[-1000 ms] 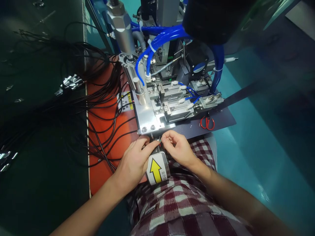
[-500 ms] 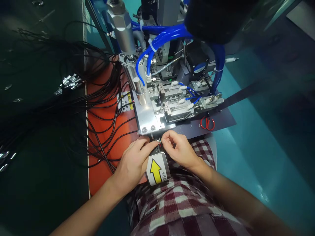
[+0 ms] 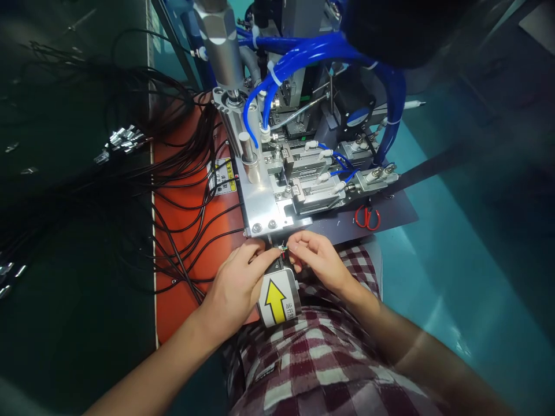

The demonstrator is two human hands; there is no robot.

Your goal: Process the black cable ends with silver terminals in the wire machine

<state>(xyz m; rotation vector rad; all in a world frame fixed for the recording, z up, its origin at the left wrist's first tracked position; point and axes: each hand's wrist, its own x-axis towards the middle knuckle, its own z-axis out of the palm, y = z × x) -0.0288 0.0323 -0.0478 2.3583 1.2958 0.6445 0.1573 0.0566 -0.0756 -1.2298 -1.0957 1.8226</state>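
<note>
A tiny part with red, green and white bits (image 3: pixel 283 251) lies at the front edge of the machine (image 3: pixel 260 209). My left hand (image 3: pixel 239 278) is bent around it from the left, with the thumb tip against it. From the right, my right hand (image 3: pixel 315 257) has thumb and index finger pinched at the part's right side; what lies between those fingertips is too small to make out. Just below is a white label with a yellow arrow (image 3: pixel 276 301) on the machine's front.
Black cables (image 3: pixel 186 156) spread across the orange mat (image 3: pixel 173 312) on the left, some with shiny metal ends (image 3: pixel 124 141). Red-handled scissors (image 3: pixel 367 218) lie on the dark base plate at right. Blue hoses (image 3: pixel 312 52) arch over the machine.
The view has shifted slightly. My right hand's lower fingers have opened out a little, while its thumb and index finger stay by the small part. My left hand keeps its place.
</note>
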